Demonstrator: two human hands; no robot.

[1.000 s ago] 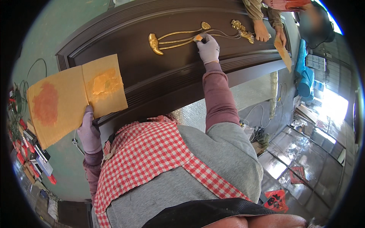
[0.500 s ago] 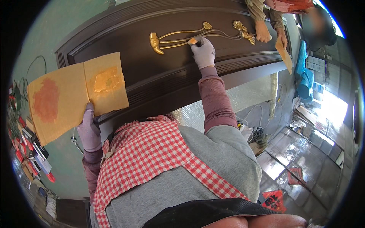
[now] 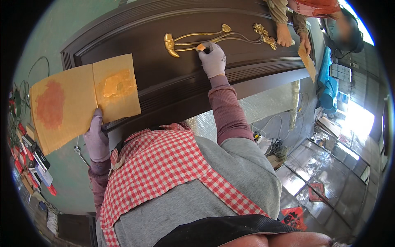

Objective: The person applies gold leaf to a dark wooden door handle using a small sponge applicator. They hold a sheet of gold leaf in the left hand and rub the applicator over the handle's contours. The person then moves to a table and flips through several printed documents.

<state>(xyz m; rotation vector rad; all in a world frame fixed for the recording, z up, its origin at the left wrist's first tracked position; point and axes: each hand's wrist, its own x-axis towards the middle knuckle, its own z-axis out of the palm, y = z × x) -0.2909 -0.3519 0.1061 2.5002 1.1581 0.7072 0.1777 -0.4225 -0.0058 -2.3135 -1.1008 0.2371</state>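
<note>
Cardboard, thumb-clamped in left hand, orange smear upward, seemingly for reach; right hand pinching orange-tipped piece by gold relief, contact unclear.

- Green floor spreads past the left edge of the dark panel, a thin cable looping over it.
- Red, black and white clutter lies farther left.
- Blue rolls sit beyond the panel's near right corner.
- Behind them, a grey wall and a glaring patch of light.
- Nearer, a shiny, gridded surface (floor or sheeting, hard to tell) mirrors the glare.
</note>
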